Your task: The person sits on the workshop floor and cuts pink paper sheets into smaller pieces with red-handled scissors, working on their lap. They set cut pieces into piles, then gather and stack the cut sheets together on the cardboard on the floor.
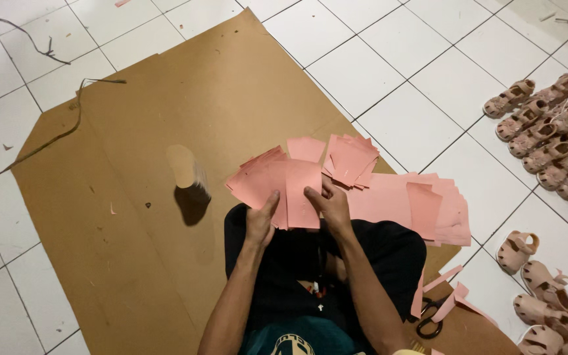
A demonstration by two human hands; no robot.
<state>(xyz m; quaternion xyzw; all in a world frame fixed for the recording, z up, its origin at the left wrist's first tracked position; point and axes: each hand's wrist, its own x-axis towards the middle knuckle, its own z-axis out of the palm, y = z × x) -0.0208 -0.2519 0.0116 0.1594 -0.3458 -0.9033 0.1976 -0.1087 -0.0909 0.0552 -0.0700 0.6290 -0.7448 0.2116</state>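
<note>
I observed both hands closed on a fanned stack of thin pink paper rectangles (277, 187), held above the lap at the near edge of the large brown cardboard sheet (165, 197). The left hand (260, 222) pinched the stack's lower left corner, thumb on top; the right hand (330, 205) gripped the front sheet at its lower right edge. I judged the sheets light, flexible, prone to sliding apart and easily creased, so the lower edge was the sound place to hold them. More pink paper sheets (428, 207) lay piled just to the right, with a smaller heap (350, 158) beyond the hands. Black-handled scissors (432, 315) lay near the right knee among pink offcut strips (443, 283). Rows of small tan sandals (553, 131) crowded the white tiled floor (396, 72) at right; the cardboard to the left lay largely bare.
</note>
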